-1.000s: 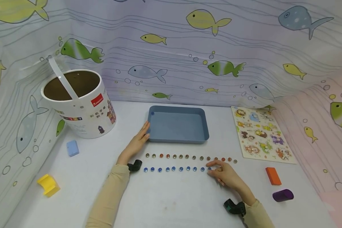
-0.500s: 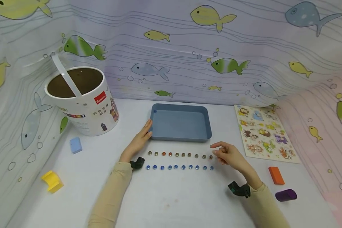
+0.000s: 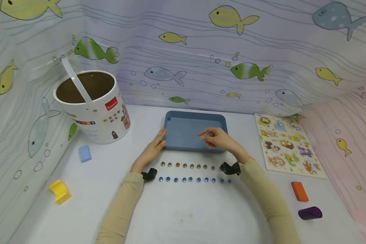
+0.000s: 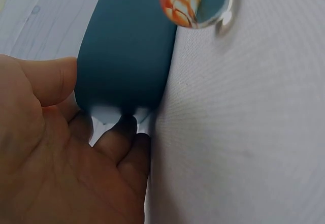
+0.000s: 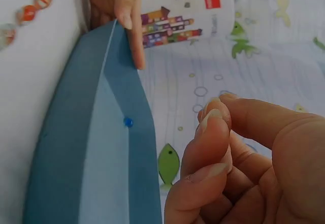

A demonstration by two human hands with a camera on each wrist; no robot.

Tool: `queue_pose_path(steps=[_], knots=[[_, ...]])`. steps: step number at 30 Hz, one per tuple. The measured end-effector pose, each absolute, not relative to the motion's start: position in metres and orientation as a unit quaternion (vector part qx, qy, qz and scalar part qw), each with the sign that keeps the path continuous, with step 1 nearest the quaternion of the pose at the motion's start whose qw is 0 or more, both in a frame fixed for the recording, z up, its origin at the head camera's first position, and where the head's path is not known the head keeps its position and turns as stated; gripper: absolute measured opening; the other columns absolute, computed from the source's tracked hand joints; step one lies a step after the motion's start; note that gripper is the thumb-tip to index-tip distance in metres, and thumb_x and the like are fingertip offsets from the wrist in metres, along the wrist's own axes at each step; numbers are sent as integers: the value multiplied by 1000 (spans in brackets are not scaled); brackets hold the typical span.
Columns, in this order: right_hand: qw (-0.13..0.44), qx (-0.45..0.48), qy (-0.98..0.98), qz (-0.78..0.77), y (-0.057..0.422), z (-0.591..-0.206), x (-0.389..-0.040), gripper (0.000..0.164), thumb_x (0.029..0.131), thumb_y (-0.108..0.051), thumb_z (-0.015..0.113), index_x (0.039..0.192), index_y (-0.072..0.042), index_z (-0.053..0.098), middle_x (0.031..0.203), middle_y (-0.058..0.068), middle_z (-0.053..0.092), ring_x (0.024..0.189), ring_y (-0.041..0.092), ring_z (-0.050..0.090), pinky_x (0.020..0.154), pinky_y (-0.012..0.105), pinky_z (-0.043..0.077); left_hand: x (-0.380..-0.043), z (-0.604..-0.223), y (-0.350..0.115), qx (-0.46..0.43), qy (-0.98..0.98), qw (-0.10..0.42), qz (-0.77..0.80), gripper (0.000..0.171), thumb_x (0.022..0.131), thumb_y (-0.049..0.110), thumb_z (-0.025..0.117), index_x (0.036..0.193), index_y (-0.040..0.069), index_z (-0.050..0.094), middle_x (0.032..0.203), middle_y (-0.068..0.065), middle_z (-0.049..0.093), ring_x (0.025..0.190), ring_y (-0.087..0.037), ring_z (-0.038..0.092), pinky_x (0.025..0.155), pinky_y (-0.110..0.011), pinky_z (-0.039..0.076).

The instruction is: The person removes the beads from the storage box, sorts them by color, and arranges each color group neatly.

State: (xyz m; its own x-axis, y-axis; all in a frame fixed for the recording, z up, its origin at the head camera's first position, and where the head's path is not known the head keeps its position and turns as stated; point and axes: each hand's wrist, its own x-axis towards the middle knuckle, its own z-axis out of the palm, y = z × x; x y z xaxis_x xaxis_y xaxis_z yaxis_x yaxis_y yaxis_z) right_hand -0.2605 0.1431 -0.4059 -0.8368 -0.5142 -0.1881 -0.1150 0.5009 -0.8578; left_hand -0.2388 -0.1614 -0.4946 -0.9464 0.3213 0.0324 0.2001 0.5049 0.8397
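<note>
My left hand (image 3: 152, 150) rests against the left end of a shallow blue-grey tray (image 3: 186, 147), fingers fairly straight along its wall; in the left wrist view the thumb is near the rim. My right hand (image 3: 215, 137) hovers over the tray with thumb and fingertips drawn together. In the right wrist view nothing plainly shows between those fingertips (image 5: 207, 125). One blue marble (image 5: 128, 122) lies in the tray's far left corner. In front runs a row of orange and brownish glass marbles (image 3: 184, 165); nearer is a row of blue ones (image 3: 190, 179). My right forearm hides part of the farther row.
A white lidless bucket (image 3: 91, 118) with a handle stands at back left. Near it lie a light blue block (image 3: 85, 154) and a yellow arched block (image 3: 60, 191). Rightward are an animal puzzle board (image 3: 288, 145), an orange block (image 3: 299, 191) and a purple cylinder (image 3: 310, 213).
My right hand has moved from the right end of the blue marble row, up and left past the farther row, to above the tray. The left hand stays at the tray's end.
</note>
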Motion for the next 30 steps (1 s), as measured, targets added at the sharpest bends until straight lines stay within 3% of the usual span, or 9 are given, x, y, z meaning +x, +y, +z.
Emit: queue_pose_path(steps=[4, 6, 16, 30], knots=[[222, -183, 830, -477, 111, -415, -293, 37, 100, -25, 54, 129, -3, 58, 84, 25, 61, 76, 44, 55, 69, 47, 52, -238, -496, -163, 148, 868, 65, 469, 57, 106, 20, 38, 156, 8, 13, 165, -9, 3, 151, -34, 6, 122, -54, 10], [223, -170, 824, -492, 94, -420, -308, 38, 100, -26, 54, 130, -3, 59, 86, 25, 62, 77, 40, 57, 72, 47, 53, -238, -495, -164, 143, 869, 64, 469, 57, 106, 21, 38, 156, 8, 14, 165, -8, 4, 151, -33, 7, 122, -53, 10], [216, -78, 810, -539, 28, -451, -354, 34, 99, -27, 57, 125, -6, 62, 75, 1, 62, 63, 10, 57, 60, 24, 47, -239, -494, -164, 145, 864, 68, 477, 56, 106, 21, 37, 156, 10, 15, 165, -4, 5, 152, -31, 8, 122, -52, 11], [180, 6, 794, -580, -9, -479, -368, 31, 97, -18, 59, 125, -5, 63, 71, -1, 62, 54, 5, 56, 50, 17, 46, -239, -495, -165, 142, 866, 70, 474, 55, 106, 22, 37, 156, 11, 17, 165, -4, 7, 152, -28, 9, 123, -51, 12]])
